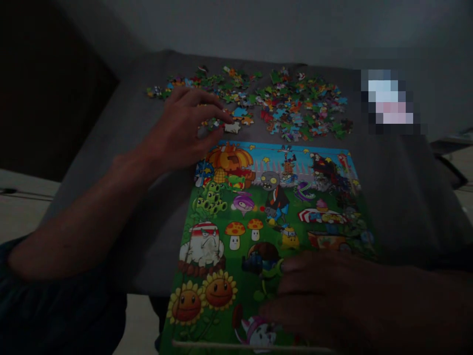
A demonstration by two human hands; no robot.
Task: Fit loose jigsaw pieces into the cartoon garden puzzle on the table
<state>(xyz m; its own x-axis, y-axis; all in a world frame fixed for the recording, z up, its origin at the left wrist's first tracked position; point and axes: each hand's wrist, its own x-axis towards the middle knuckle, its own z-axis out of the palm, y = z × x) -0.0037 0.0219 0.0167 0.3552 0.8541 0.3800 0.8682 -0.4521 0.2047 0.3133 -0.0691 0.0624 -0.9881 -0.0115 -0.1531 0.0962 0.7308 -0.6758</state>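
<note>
My left hand (183,125) reaches over the near edge of a spread of loose jigsaw pieces (299,111), its fingers apart. A pale puzzle piece (232,127) lies just beyond the thumb and forefinger, and I see nothing held. A large, colourful cartoon puzzle picture (236,231) of plants and zombies lies flat below the pieces. My right hand (325,301), dim and at the lower right, rests on the picture's lower right part. Its fingers cover that part of the picture.
A grey cloth-covered table (111,148) carries everything. A pixelated white and pink patch (388,101) hides something at the right. A dark sleeve (44,296) covers my left upper arm. Pale floor (22,207) shows beyond the table's left side.
</note>
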